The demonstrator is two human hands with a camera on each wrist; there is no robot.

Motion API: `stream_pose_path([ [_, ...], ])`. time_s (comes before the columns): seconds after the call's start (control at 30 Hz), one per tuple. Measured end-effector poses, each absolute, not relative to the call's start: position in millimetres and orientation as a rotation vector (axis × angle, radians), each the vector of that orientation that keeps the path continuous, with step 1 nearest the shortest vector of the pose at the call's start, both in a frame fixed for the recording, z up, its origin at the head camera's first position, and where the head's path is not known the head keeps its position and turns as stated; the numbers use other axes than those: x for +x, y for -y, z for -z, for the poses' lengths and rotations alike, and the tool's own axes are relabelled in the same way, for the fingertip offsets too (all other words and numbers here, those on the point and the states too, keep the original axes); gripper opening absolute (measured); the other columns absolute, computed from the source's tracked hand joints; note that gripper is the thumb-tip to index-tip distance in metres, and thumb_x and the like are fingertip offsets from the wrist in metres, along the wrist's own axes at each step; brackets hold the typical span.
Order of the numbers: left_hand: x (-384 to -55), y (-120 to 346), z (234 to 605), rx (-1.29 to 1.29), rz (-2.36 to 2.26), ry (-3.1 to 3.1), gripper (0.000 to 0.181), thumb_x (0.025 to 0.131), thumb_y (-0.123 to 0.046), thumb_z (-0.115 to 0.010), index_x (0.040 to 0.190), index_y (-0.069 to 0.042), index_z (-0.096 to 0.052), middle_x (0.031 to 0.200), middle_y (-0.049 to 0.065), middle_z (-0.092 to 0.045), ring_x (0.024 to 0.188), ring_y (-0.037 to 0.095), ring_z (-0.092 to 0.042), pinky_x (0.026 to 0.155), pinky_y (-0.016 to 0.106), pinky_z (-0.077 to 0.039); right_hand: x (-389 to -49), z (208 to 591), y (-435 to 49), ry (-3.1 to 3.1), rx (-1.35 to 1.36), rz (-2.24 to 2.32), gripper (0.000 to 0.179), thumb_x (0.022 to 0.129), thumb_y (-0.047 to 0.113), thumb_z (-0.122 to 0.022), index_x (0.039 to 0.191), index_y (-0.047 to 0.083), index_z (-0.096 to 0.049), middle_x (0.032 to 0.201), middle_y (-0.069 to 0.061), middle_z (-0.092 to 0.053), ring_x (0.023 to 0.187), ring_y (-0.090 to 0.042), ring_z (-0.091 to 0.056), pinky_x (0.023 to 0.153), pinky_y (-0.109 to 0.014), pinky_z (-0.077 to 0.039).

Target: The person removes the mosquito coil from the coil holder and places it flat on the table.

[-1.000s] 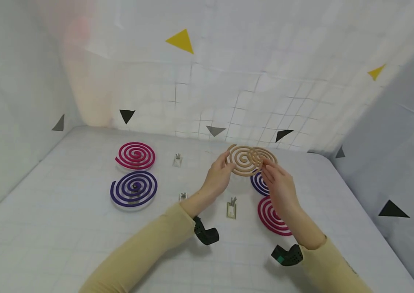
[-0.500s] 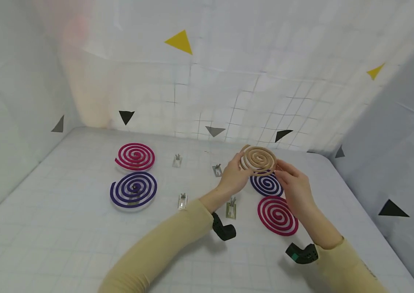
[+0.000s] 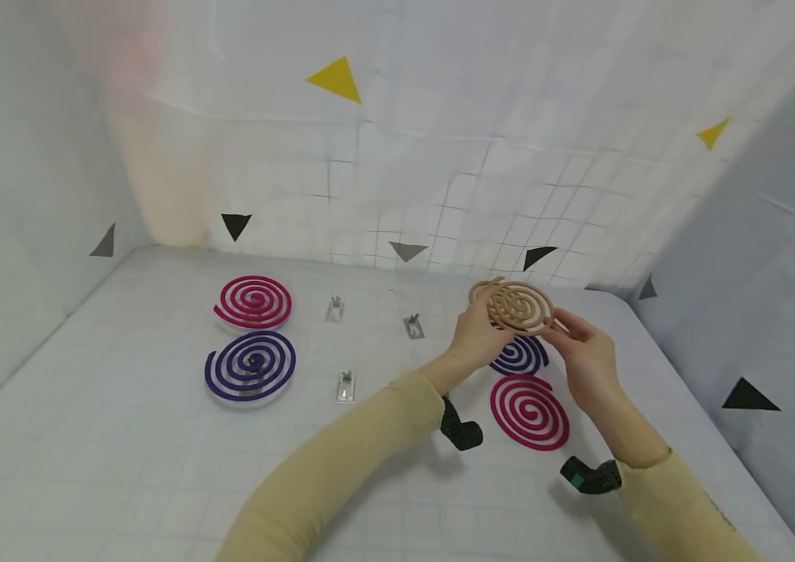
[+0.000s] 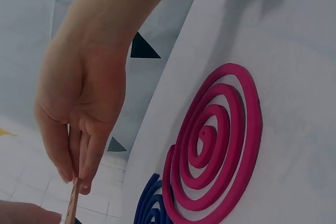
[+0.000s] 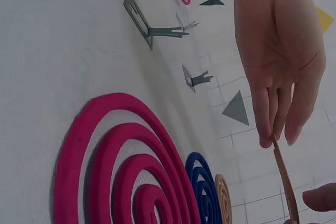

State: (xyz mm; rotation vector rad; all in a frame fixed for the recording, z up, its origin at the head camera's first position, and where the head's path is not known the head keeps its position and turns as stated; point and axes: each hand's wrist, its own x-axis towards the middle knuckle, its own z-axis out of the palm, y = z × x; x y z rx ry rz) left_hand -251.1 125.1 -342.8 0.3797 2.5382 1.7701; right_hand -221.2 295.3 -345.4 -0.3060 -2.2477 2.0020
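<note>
A beige mosquito coil is held up over the far right of the table. My left hand pinches its left rim, and my right hand pinches the right rim. In the right wrist view this coil shows edge-on between both hands. A second beige coil lies at the back, mostly covered by the held one in the head view. Just in front lies a blue coil, partly hidden by my left hand. Nearer still is a pink coil.
On the left lie another pink coil and another blue coil. Small metal coil stands with upright prongs stand mid-table; one is behind my left sleeve in the head view. White sheeting encloses the table.
Both hands have moved right with the beige coil, which now overlaps the one lying at the back. My left sleeve has come to cover one metal stand.
</note>
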Motion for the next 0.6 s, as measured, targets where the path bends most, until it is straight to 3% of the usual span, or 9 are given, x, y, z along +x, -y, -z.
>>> stream_pose_path([
  [0.17,-254,-137,344,0.371,-1.737,-2.595,0.065,0.090,-0.017,-0.073,0.148,-0.011,-0.045,0.141,0.012,-0.058,0.130,0.027,-0.055,0.106,0.032,-0.047,-223,346,-302,2.202,-0.366,-1.987,0.063,0.098,0.010,-0.063,0.154,0.005,-0.036,0.158,-0.019,-0.036,0.131,-0.007,-0.052,0.116,-0.027,-0.035],
  [0.37,-258,-153,345,0.342,-1.755,-2.610,0.061,0.090,-0.016,-0.072,0.146,-0.008,-0.048,0.133,0.010,-0.064,0.119,0.020,-0.062,0.092,0.024,-0.052,-226,343,-314,2.161,-0.401,-1.998,0.063,0.096,0.011,-0.065,0.153,0.003,-0.038,0.155,-0.017,-0.040,0.111,0.002,-0.059,0.111,-0.020,-0.039],
  [0.6,-266,-177,352,0.201,-1.792,-2.603,0.057,0.091,-0.015,-0.071,0.144,-0.012,-0.051,0.133,0.006,-0.064,0.121,0.017,-0.061,0.092,0.022,-0.052,-238,345,-330,2.234,-0.447,-1.921,0.062,0.096,0.010,-0.065,0.151,0.001,-0.040,0.148,-0.014,-0.045,0.107,0.003,-0.059,0.108,-0.019,-0.042],
])
